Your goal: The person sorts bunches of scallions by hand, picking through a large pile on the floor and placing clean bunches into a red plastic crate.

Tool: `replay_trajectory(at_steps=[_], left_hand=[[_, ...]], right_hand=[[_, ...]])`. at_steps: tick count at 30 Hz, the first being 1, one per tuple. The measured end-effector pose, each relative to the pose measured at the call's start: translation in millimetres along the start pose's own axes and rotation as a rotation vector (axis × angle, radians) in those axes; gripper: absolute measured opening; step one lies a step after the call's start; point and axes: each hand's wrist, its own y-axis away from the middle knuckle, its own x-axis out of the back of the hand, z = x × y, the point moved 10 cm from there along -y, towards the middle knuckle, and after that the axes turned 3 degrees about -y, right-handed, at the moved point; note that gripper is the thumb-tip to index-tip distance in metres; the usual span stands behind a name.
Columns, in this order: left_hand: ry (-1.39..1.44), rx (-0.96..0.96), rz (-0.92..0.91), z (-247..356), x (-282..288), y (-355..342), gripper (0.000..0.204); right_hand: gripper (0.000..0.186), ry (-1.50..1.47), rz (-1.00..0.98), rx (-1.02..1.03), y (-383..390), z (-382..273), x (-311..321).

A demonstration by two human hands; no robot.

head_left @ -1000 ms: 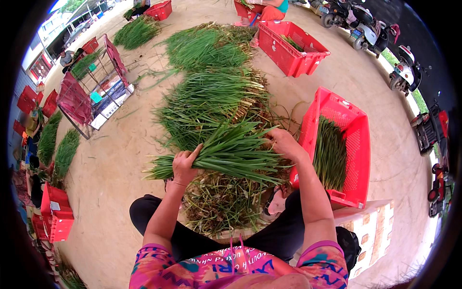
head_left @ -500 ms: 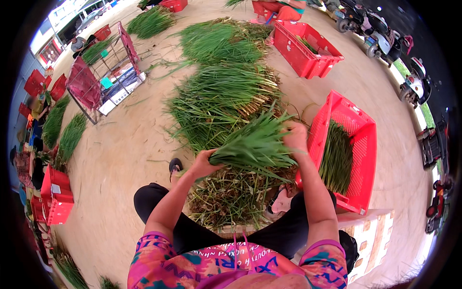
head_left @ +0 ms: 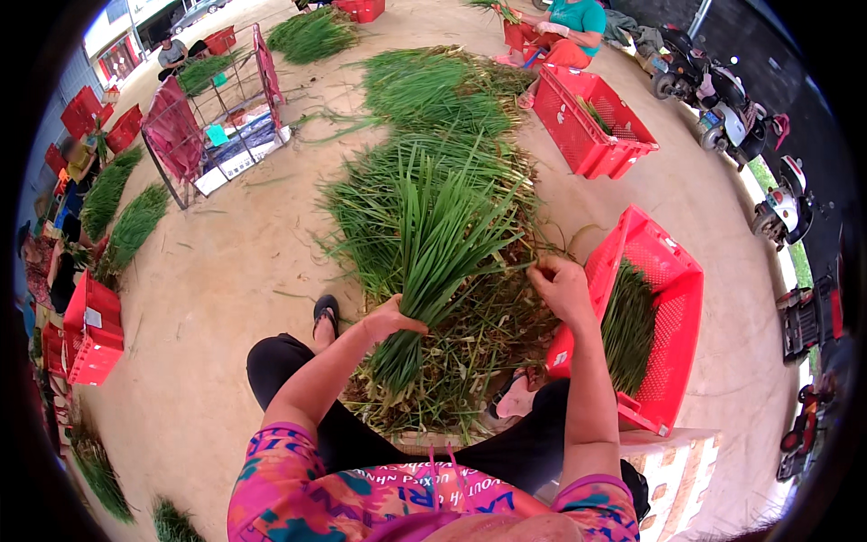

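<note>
My left hand (head_left: 394, 320) is closed around the lower part of a bunch of green chives (head_left: 442, 239). The leaves fan out away from me and the pale root ends point toward my lap. To the right, my right hand (head_left: 560, 285) pinches the tip of a thin chive leaf that sticks out sideways from the bunch. Beneath both hands spreads a long heap of chives (head_left: 361, 194), with brownish trimmed scraps (head_left: 461, 397) at its near end. Beside my right forearm, a red plastic crate (head_left: 682, 307) holds chives laid lengthwise.
Farther off stands a second red crate (head_left: 591, 158), near a seated person in a teal top (head_left: 582, 23). A metal-framed cart (head_left: 212, 122) is at the left. Several scooters (head_left: 781, 203) line the right side. More red crates (head_left: 95, 330) and people are at the far left.
The bunch has swung from lying toward the right to pointing away from me, roots nearer my lap. My right hand has come off the leafy mass and moved slightly nearer me.
</note>
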Motion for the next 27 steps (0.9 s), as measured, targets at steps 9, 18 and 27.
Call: replay_trajectory(at_steps=[9,18,27], left_hand=[[-0.084,0.035,-0.147,-10,-22,-4,0.061],[-0.125,0.026,-0.172,-8,-26,-3,0.060],[0.143,0.065,-0.181,-6,-21,0,0.043]], right_hand=[[0.015,-0.091,0.117,0.474,-11,-85,-7],[0.009,0.146,0.016,0.521,-15,-71,-28],[0.004,0.140,0.418,0.466,-12,-60,3]])
